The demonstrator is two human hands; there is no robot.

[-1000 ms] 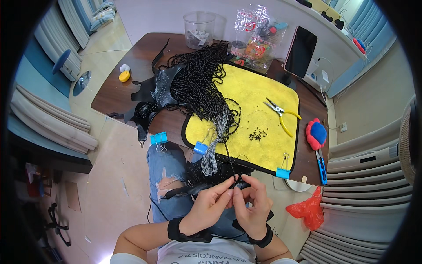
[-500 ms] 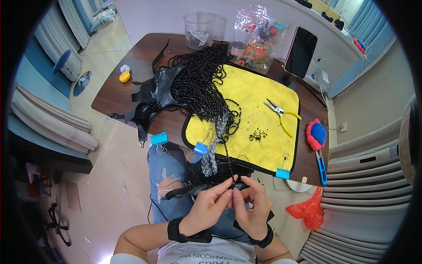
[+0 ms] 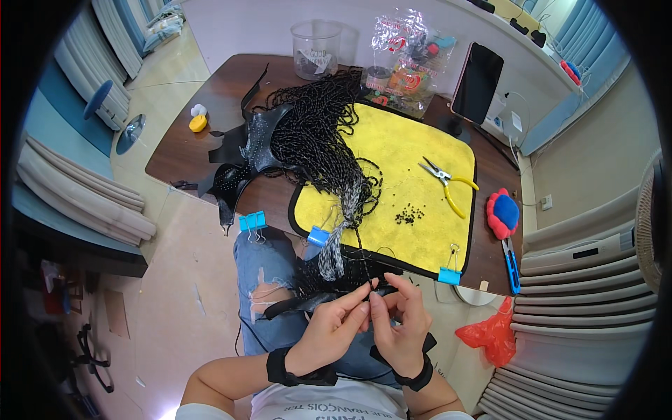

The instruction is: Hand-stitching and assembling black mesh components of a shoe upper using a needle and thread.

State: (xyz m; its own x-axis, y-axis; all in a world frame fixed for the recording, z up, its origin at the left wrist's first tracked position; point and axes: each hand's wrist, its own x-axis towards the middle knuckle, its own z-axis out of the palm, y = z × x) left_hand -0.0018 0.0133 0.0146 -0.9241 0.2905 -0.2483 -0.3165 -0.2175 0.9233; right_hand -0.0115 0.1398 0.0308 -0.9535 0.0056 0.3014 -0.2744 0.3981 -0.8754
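Pinching a black strand [image 3: 360,243], left hand [image 3: 326,339] and right hand [image 3: 402,327] meet near yellow mat [image 3: 402,147], curtains [image 3: 595,59] beyond.

Gap over yellow mat [image 3: 395,150] between black cords [image 3: 315,133] and pliers [image 3: 456,199], beads [image 3: 409,215] obstructing its nearer part

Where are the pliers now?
In the head view, the yellow-handled pliers lie on the right part of the yellow mat, up and to the right of the loose black beads.
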